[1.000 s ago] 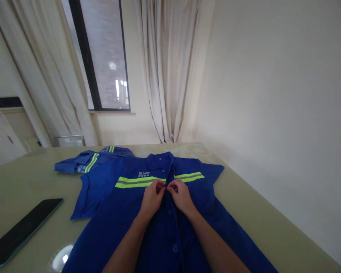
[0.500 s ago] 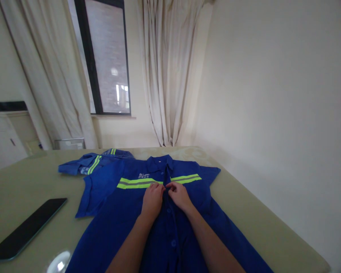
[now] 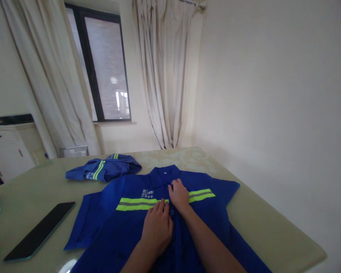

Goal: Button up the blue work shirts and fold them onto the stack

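Observation:
A blue short-sleeved work shirt with yellow-green reflective bands lies front up, its collar away from me. My left hand rests on the shirt front at the chest band, fingers stretched forward over the cloth and nothing visible in its grasp. Farther up, below the collar, my right hand has its bent fingers closed on the edge of the button strip. A button shows between the two hands. The fingertips of the right hand partly hide the cloth they hold.
A second blue garment lies bunched behind the shirt's left sleeve. To the left is a flat black device on the pale green table. A wall borders the right side; curtains and a window are behind.
My right hand has moved up the button strip toward the collar. My left hand has come away from it and lies lower, flatter on the shirt. The view has shifted slightly.

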Available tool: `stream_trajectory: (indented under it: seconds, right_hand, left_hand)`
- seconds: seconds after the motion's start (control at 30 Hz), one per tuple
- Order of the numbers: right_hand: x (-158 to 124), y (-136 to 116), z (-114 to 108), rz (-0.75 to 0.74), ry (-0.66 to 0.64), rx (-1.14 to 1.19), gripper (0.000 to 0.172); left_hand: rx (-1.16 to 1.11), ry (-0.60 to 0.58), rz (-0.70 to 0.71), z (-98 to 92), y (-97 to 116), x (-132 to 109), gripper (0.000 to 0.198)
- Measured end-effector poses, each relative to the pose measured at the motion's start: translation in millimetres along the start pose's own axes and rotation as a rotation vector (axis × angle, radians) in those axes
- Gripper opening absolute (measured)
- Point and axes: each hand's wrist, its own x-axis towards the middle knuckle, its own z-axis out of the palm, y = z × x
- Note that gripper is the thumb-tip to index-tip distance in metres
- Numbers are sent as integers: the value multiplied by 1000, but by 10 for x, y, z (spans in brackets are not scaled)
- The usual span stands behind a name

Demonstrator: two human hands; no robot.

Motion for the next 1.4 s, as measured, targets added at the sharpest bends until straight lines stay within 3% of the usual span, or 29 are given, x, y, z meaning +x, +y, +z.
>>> stream_trajectory:
  seconds: [0.13,0.23,0.33,0.47,0.67,0.83,1.0,1.4]
  right_hand:
    - [-27,120,75,-63,25,206,8]
    - [-13,213,83,-84,42,242,7]
    - [-2,266,78,-87,61,266,8]
    - [-26,247,58,-94,81,315,3]
    - [-85,147,-38,-218,61,437,6]
    - [-80,141,-74,-224,34,496,21]
    - [-56,184,-12,-193,10,456,9]
    - [-40,167,-40,-170,-8,488,3]
  left_hand:
    - [-6,-50,-132,-177,-72,310,31]
    - [-31,-25,-191,-104,-159,578,27]
    - [-106,-5,-212,50,-247,697,21]
    - [-245,15,-224,145,-357,699,13]
    - [-397,79,-192,96,-389,673,14]
    - [-472,112,-187,116,-372,676,16]
    - [-547,141,-216,143,-392,696,16]
    - [-637,122,-238,123,-436,729,18]
